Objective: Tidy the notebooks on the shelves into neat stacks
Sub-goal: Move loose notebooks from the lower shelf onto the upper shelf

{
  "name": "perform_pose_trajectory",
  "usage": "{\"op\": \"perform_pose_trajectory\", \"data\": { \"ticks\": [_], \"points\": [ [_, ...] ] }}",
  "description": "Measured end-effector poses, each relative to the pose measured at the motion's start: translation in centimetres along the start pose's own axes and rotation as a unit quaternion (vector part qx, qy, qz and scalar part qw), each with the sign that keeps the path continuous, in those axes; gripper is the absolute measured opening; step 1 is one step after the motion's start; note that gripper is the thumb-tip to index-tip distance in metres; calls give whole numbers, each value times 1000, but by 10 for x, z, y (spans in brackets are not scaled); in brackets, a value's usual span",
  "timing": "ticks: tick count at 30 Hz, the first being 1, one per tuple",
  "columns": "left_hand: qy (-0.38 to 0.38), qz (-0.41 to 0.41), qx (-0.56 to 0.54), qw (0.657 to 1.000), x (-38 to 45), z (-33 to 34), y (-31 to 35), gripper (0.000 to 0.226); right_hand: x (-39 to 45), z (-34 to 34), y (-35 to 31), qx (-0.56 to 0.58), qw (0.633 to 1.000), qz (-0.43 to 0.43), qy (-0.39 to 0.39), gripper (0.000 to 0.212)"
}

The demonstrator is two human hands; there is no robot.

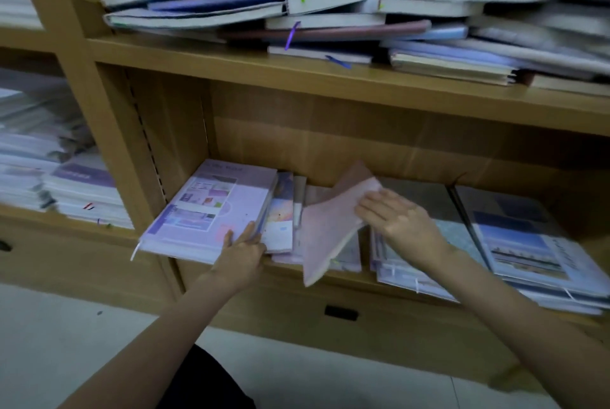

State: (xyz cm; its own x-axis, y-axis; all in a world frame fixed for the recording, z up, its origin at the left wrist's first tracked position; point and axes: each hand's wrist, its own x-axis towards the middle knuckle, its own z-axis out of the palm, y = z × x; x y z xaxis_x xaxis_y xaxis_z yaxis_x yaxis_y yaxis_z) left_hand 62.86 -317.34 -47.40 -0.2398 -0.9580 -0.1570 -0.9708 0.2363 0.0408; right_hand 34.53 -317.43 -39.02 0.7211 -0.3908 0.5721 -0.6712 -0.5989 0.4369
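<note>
A pink notebook (325, 230) is tilting off the shelf edge, right hand (397, 220) gripping it; left hand (242, 252) is pressing flat-fingered against the lilac stack (211, 207).

lower shelf (330, 276) | left hand (242, 252) presses lilac stack (211, 210) at 7 o'clock | right hand (401, 220) grips tilted pink notebook (325, 230) | messy pile (330, 6) at 12
</note>
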Motion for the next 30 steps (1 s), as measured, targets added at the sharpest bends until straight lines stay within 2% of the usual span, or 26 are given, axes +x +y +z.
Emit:
{"op": "perform_pose_trajectory", "data": {
  "ticks": [3, 7, 10, 13, 16, 18, 20, 23, 26, 29, 30],
  "points": [
    [9, -27, -32, 999, -4, -3, 19, 35, -32, -24, 21, -35, 997, 70, 26, 38],
    [29, 4, -51, 998, -4, -3, 50, 42, -96, -26, 11, -43, 987, 122, -91, 40],
    [37, 80, -164, 983, -6, -3, 80, 55, -111, -30, 5, -32, 965, 188, -180, 67],
    [55, 129, -149, 979, -5, -10, 104, 58, -97, -41, 17, -48, 947, 285, -142, 63],
    [90, 108, -69, 988, 5, -12, 101, 56, -89, -44, 28, -57, 933, 340, -105, 52],
    [115, 90, -27, 989, 9, -13, 88, 54, -88, -38, 28, -55, 946, 304, -97, 50],
    [143, 81, 9, 986, 9, -14, 70, 53, -80, -32, 25, -45, 968, 228, -94, 45],
    [147, 53, 31, 987, 1, -15, 41, 56, -60, -9, 17, -40, 988, 111, -98, 46],
    [165, 11, 62, 984, -11, -8, 13, 68, -47, 26, -10, -76, 977, 42, -197, 38],
    [140, -26, 64, 988, -24, 6, -17, 98, -53, 59, -38, -64, 938, 51, -337, 16],
    [139, -29, 78, 987, -27, 11, -29, 109, -53, 68, -42, -41, 924, 65, -375, 27]
  ]
}}
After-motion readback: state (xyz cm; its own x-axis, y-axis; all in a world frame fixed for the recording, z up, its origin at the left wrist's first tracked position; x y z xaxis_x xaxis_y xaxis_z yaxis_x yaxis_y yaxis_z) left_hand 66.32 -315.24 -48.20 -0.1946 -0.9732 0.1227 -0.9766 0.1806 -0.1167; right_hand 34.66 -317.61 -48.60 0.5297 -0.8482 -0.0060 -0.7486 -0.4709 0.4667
